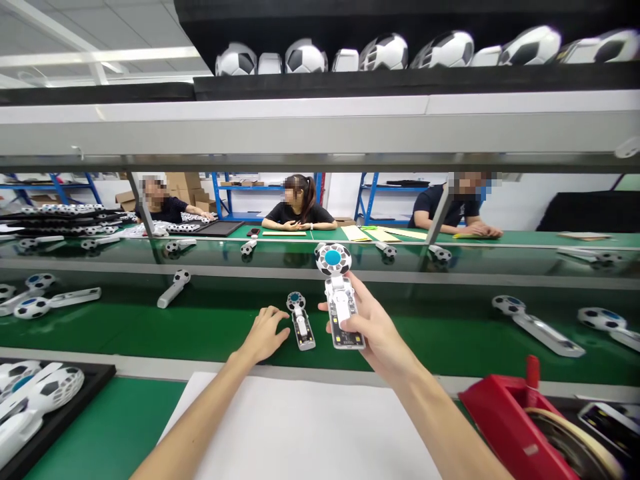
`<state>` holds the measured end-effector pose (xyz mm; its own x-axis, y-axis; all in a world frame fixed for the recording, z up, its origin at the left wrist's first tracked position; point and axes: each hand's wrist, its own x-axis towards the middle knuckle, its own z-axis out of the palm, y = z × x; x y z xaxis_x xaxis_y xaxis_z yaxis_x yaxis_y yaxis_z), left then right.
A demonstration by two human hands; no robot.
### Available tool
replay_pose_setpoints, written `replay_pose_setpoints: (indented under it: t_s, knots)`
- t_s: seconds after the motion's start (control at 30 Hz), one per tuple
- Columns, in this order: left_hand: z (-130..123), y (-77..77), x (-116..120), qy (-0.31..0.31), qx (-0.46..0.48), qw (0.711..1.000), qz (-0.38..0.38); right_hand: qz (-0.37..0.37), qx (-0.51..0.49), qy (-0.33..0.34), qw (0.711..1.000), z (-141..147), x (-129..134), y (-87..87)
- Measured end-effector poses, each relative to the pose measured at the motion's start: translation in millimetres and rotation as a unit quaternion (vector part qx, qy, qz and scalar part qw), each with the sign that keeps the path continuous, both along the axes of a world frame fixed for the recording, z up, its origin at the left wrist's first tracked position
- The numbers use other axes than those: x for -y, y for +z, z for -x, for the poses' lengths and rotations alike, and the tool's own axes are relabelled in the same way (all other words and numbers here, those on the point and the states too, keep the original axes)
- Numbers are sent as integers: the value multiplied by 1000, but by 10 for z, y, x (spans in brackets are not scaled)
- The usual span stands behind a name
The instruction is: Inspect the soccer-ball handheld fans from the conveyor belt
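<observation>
My right hand (373, 327) is wrapped round a soccer-ball-patterned handheld device (343, 303), raised above the green belt with its round blue-centred head up. A second device of the same look (301, 323) lies on the green belt (200, 340), just right of my left hand (265, 333). The fingers of my left hand are apart and bent, close to that device, with nothing held in them. Below both wrists is a white sheet (310, 427).
More patterned devices (175, 288) lie along the belt on both sides. A black tray of devices (95, 387) stands at the lower left, a red tape dispenser (510, 420) at the lower right. Several people sit beyond the belt. Above hangs a shelf (320, 130) with ball-shaped items.
</observation>
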<state>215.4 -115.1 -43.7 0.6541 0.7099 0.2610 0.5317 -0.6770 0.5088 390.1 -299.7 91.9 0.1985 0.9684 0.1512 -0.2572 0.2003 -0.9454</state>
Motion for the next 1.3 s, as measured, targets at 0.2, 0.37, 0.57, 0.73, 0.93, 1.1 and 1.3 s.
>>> replay_pose_setpoints:
  t_s: [0.2,0.37,0.57,0.73,0.93,1.1,1.3]
  knots:
    - [7,2,-14,6,-3,1000,-1,-30,-17,-23,999,5,3,10]
    - [14,4,-15,9,-3,1000,3,-26,-11,-23,999,3,40,46]
    - [28,20,-7,6,1,1000,4,-46,-18,-8,999,-9,45,55]
    - [35,29,-7,1,9,1000,6,-43,-36,-14,998,-1,41,65]
    - [26,108,26,-8,50,999,4,-66,2,-38,997,41,51,33]
    - [-8,491,229,-14,135,991,-16,-128,160,-98,974,36,26,-102]
    - [99,1129,704,-59,372,925,54,-184,340,-82,919,87,39,-190]
